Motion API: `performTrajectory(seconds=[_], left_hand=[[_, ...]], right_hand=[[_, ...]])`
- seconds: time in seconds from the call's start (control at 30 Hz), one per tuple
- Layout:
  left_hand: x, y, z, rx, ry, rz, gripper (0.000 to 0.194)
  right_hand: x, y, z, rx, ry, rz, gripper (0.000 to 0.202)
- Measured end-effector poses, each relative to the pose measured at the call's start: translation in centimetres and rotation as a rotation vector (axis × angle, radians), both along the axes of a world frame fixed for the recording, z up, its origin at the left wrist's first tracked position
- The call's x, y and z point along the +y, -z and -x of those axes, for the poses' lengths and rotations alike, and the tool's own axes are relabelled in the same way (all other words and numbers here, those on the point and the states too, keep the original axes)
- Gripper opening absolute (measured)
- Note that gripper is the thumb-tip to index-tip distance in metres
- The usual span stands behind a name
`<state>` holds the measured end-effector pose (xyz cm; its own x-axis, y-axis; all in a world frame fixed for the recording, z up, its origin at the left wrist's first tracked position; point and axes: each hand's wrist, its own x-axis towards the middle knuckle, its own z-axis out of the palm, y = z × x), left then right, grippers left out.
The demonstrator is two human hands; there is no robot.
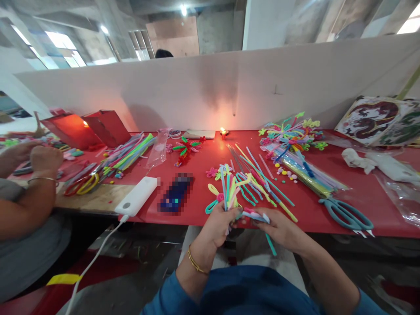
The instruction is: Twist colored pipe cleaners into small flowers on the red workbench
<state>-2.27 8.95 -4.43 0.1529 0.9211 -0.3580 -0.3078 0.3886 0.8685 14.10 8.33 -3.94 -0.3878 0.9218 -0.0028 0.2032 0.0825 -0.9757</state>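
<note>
My left hand is closed round a bunch of fuzzy pipe cleaners in pink, yellow, pale blue and green, held upright over the table's front edge. The fingers of my right hand are closed on a pale blue pipe cleaner that reaches toward the bunch. Below my right hand hangs the end of a teal pipe cleaner. Looped pipe-cleaner flowers lie just beyond my left hand. Loose pipe cleaners spread over the table behind my hands.
A lit candle burns by the wall. Teal scissors lie at right, beside bagged pipe cleaners. Left are a blurred phone and a corded white power strip. A co-worker's arm works at far left, near red-handled scissors.
</note>
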Motion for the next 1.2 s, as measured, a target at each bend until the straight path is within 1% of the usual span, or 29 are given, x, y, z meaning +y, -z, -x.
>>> performTrajectory(seconds=[0.03,0.07,0.1,0.17,0.23,0.27,0.3,0.37,0.47,0.53,0.63,0.73,0.87,1.0,1.13,1.2], left_hand=[[0.1,-0.1,0.0,-0.024,-0.006,0.020,0.028],[0.1,-0.2,0.0,-0.046,-0.017,0.027,0.028],[0.1,-0.3,0.0,-0.063,-0.033,0.025,0.028],[-0.2,-0.3,-0.3,-0.071,-0.071,0.003,0.027],[-0.7,0.0,-0.9,-0.039,-0.091,-0.031,0.025],[-1.1,0.1,-1.3,-0.014,-0.082,-0.045,0.025],[-1.4,0.2,-1.7,0.008,-0.056,-0.053,0.026],[-2.0,0.4,-2.6,0.028,0.000,-0.060,0.027],[-2.3,0.4,-3.4,0.046,0.057,-0.068,0.025],[-2.3,0.5,-3.6,0.049,0.072,-0.081,0.022],[-2.2,1.0,-3.4,0.040,0.079,-0.109,0.017],[-2.3,1.6,-3.1,0.069,0.088,-0.120,0.014],[-2.5,2.2,-2.9,0.120,0.148,-0.029,0.021],[-2.6,2.2,-2.7,0.024,0.177,0.034,0.031],[-2.7,1.9,-2.6,-0.046,0.202,0.104,0.037],[-2.8,1.7,-2.5,-0.057,0.213,0.109,0.038]], right_hand=[[-0.1,0.1,0.1,-0.017,-0.028,0.004,0.007],[-0.2,0.3,0.2,-0.006,-0.020,0.027,0.007],[-0.2,0.6,0.4,0.043,0.038,0.068,0.009],[0.0,1.3,0.8,0.227,0.268,0.150,0.016],[0.2,2.0,1.2,0.415,0.491,0.149,0.019],[0.3,2.2,1.3,0.464,0.550,0.123,0.019],[0.3,2.5,1.5,0.473,0.573,0.090,0.018],[0.3,2.8,1.9,0.420,0.564,0.056,0.014],[0.2,2.9,2.4,0.397,0.544,0.101,0.011],[0.1,2.7,2.8,0.498,0.568,0.171,0.012],[0.0,1.8,3.1,0.686,0.629,0.266,0.016],[-0.2,0.9,3.2,0.796,0.625,0.336,0.020],[-0.2,0.9,2.6,0.868,0.614,0.369,0.023],[0.3,1.2,1.7,0.896,0.626,0.341,0.019],[0.3,1.2,1.6,0.893,0.610,0.380,0.026],[0.1,1.3,1.8,0.865,0.595,0.399,0.029]])
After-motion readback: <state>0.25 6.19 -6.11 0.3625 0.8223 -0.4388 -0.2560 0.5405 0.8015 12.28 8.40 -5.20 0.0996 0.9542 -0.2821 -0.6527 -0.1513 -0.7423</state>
